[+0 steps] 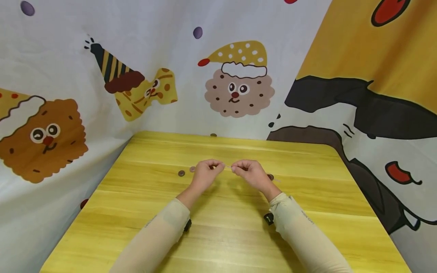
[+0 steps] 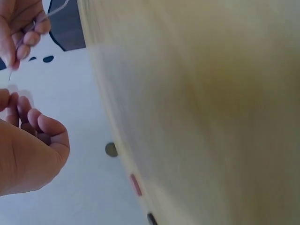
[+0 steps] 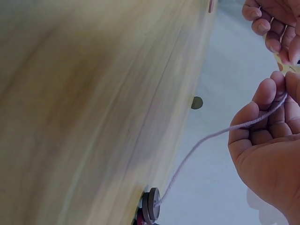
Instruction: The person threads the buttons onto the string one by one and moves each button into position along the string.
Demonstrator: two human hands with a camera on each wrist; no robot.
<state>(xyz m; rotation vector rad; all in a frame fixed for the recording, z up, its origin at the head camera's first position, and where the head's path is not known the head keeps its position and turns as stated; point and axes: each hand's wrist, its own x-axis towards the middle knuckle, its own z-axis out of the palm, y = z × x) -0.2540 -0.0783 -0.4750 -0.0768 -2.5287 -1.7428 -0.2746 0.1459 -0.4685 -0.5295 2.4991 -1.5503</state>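
Both hands are raised over the table, fingertips close together. My right hand [image 1: 252, 173] pinches a pale purple string [image 3: 201, 139] between thumb and fingers. Across its palm the string runs, then sags down to a small stack of dark round buttons [image 3: 152, 205] on the table. From the right fingertips a short thin pale length reaches the left fingertips. My left hand [image 1: 206, 175] pinches that length between thumb and forefinger; its exact end is hidden by the fingers.
A dark button [image 1: 181, 173] and a pinkish button [image 1: 192, 169] lie left of the left hand. The wooden table [image 1: 225, 235] ends at a patterned cloth [image 1: 184, 113] behind it.
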